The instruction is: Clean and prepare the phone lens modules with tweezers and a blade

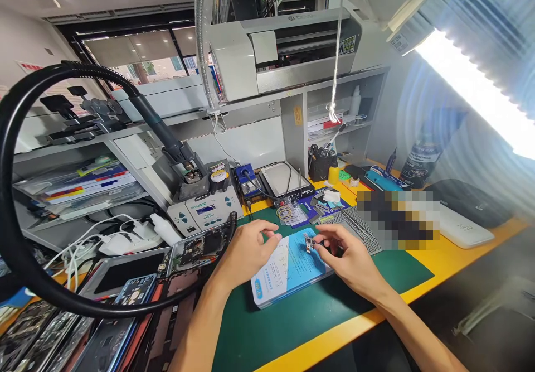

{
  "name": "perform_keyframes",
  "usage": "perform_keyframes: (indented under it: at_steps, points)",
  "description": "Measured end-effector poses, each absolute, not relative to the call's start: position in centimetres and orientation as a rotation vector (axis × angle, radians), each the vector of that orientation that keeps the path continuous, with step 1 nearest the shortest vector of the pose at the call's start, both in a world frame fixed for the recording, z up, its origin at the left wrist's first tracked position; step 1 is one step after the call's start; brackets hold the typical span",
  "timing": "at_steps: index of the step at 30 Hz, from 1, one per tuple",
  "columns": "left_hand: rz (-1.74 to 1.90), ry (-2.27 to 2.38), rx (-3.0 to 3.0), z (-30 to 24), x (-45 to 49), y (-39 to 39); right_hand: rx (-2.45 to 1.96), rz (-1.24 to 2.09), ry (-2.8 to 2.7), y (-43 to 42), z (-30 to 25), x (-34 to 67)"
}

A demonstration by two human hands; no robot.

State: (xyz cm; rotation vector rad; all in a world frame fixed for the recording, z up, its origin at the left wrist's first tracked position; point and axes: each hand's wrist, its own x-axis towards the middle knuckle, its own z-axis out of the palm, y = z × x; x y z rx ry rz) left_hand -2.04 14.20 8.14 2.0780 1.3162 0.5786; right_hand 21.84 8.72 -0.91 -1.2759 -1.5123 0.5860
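Note:
Between the thumb and fingers of my right hand (343, 252) is a small phone camera module (310, 242), with dark lens parts and a short pale tail. It is held above the right part of a flat blue-and-white box (288, 271). This printed box lies on the green mat (251, 330). Over the box's left side hovers my left hand (249, 251), its thumb and forefinger apart and nothing seen between them. Its other fingers are mostly hidden behind the hand.
A rework station (204, 210) with a thick black hose (10, 193) looping across the left stands behind. Phone frames and parts (134, 299) pile up at left. Tweezers (359, 224) rest on a perforated grey mat (371, 241). A white power bank (463, 230) lies at right.

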Motion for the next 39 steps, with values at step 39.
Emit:
perform_keyframes:
  at_steps: [39]
  points:
    - [1.05, 1.232, 1.358, 5.1, -2.0, 9.7, -0.944, 1.798, -1.287, 12.2, 3.9, 16.7]
